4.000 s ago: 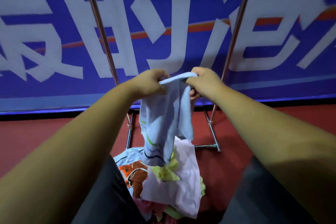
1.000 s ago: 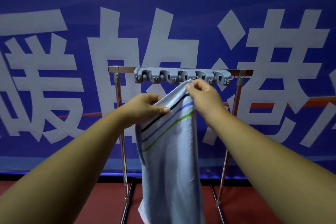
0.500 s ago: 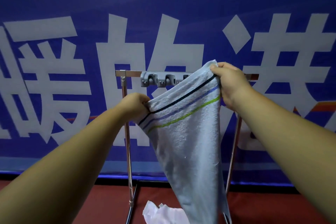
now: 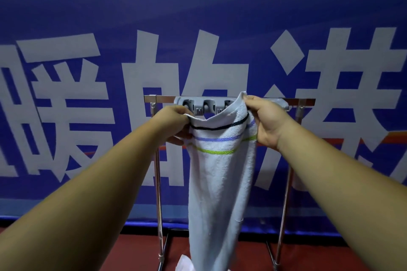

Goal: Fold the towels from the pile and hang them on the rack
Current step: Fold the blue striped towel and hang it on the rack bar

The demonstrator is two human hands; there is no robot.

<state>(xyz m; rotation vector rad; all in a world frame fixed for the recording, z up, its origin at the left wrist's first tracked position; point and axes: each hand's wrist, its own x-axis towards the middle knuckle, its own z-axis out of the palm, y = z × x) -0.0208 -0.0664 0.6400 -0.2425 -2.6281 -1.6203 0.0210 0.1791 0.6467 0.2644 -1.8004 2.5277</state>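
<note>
Ahead of me I see a deep blue banner (image 4: 198, 6) filling the whole back of the view, printed with large white characters (image 4: 66, 105). An orange stripe (image 4: 394, 137) crosses it at the right edge. A paler band (image 4: 66, 207) lines its bottom, and below that lies a dark red floor (image 4: 88, 253).
</note>
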